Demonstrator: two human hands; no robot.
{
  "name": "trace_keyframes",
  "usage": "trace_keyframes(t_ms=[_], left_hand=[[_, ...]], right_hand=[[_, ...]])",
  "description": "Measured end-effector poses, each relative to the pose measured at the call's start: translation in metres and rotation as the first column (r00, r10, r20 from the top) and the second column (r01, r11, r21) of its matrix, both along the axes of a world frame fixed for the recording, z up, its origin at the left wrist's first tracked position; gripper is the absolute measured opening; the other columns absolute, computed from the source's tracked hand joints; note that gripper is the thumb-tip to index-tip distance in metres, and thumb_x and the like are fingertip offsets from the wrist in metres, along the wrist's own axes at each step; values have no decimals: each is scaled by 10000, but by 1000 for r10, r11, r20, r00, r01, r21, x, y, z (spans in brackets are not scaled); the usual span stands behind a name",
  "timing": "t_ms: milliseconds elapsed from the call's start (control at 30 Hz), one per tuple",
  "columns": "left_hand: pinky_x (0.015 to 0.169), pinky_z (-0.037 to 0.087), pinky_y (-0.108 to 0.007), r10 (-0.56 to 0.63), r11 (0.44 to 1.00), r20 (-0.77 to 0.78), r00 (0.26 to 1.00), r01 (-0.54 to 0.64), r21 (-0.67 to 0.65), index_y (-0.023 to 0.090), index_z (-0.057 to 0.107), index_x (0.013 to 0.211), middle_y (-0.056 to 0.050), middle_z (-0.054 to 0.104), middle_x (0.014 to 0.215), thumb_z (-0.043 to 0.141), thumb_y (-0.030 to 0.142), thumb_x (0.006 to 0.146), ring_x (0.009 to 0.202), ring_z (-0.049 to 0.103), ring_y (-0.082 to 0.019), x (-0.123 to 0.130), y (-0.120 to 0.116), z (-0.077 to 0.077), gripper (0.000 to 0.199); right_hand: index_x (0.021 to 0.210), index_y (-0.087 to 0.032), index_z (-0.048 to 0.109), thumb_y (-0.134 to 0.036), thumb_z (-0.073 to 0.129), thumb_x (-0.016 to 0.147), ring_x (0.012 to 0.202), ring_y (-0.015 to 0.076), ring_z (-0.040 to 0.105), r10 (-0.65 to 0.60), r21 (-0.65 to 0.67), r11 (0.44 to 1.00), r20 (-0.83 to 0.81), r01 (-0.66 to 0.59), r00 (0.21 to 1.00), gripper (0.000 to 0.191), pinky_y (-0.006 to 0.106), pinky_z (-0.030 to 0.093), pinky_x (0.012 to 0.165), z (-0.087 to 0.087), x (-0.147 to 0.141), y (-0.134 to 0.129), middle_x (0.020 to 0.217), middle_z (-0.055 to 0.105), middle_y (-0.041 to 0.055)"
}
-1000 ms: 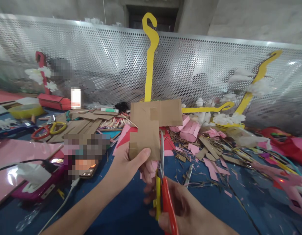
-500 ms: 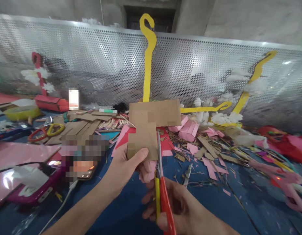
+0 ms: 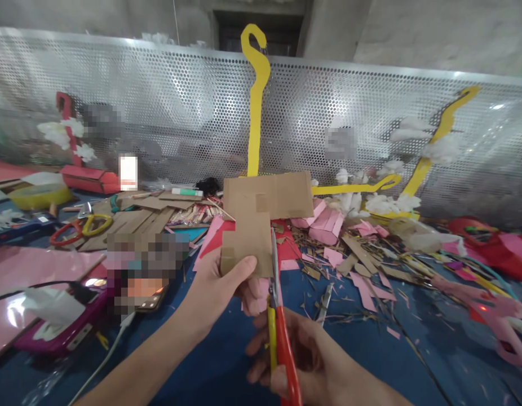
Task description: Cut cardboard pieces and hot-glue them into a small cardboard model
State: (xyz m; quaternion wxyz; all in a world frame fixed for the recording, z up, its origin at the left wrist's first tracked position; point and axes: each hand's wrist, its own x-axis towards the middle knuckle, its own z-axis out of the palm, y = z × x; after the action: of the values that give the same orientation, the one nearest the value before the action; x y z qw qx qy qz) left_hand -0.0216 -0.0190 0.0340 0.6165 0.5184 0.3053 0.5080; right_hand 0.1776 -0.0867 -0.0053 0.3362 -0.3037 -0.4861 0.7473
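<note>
My left hand (image 3: pixel 233 282) pinches the lower edge of a brown cardboard piece (image 3: pixel 250 234), thumb on top and fingers underneath. The piece has a wide strip across its far end and a notched shape near me. In my right hand (image 3: pixel 305 355) are scissors (image 3: pixel 282 332) with one red and one yellow handle. Their blades point away from me, along the right edge of the cardboard, close to the left fingers. Red and pink paper (image 3: pixel 210 239) lies beneath the cardboard. Behind it rises a yellow hook-topped stem (image 3: pixel 255 107).
A pink glue gun (image 3: pixel 489 316) with a lit red light lies at right. Cardboard and pink scraps (image 3: pixel 362 265) litter the blue table, beside a utility knife (image 3: pixel 324 304). At left are a purple power strip (image 3: pixel 66 321), a second pair of scissors (image 3: pixel 81 228) and yellow tape (image 3: pixel 40 195).
Almost nothing differs. The scissors and both hands hold nearly the same place, with only a very slight shift of the view.
</note>
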Motion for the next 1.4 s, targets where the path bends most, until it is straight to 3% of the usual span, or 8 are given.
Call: trace_keyframes(t_ms=[500, 733, 1400], left_hand=[[418, 493, -169, -22, 1000, -10, 1000, 22, -1, 126, 670, 644, -21, 680, 528, 693, 353, 937, 393, 614, -93, 0, -2, 3, 371], [424, 490, -167, -35, 999, -8, 999, 35, -14, 130, 666, 643, -27, 692, 543, 691, 373, 940, 402, 620, -92, 1, -2, 1, 385], [403, 495, -191, 30, 1000, -33, 999, -29, 8, 147, 630, 656, -14, 681, 531, 722, 370, 902, 387, 602, -104, 1, -1, 0, 344]], right_hand=[[1251, -201, 595, -324, 874, 841, 1065, 237, 720, -5, -34, 999, 0, 5, 1000, 511, 410, 524, 997, -1, -2, 0, 1202, 689, 85], [1255, -208, 563, -326, 885, 838, 1053, 203, 723, 14, 22, 1000, -38, -13, 999, 539, 377, 528, 966, -5, -2, -1, 1196, 674, 70], [1163, -205, 530, -420, 929, 759, 924, 196, 748, -43, 8, 999, -49, 44, 998, 607, 305, 546, 800, -20, -14, 3, 1078, 677, 45]])
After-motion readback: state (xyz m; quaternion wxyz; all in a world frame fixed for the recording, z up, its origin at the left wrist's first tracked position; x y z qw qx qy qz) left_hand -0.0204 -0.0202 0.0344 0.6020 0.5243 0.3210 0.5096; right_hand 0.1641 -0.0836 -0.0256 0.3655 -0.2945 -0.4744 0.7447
